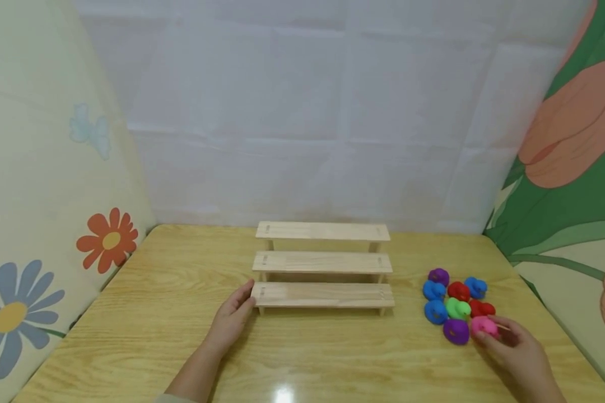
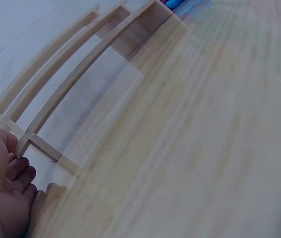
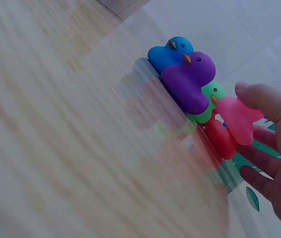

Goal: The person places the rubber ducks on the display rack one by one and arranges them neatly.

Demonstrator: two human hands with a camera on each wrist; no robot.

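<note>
A three-step wooden display rack (image 1: 322, 262) stands in the middle of the table. My left hand (image 1: 230, 319) holds the left end of its lowest step; in the left wrist view the thumb lies at the board's end, with curled fingers (image 2: 22, 174) beside and below it. On the right, my right hand (image 1: 523, 354) pinches a pink rubber duck (image 3: 237, 116) between thumb and fingers, at the near edge of a cluster of ducks. Close by it are a purple duck (image 1: 456, 331), a green duck (image 1: 457, 308) and a red duck (image 3: 220, 139).
Farther back in the cluster are blue ducks (image 1: 436, 312), another red duck (image 1: 459, 291) and another purple duck (image 1: 438, 276). A white cloth (image 1: 302, 112) hangs behind the wood-grain table (image 1: 333, 358). Flower-printed sheets (image 1: 25, 184) flank it.
</note>
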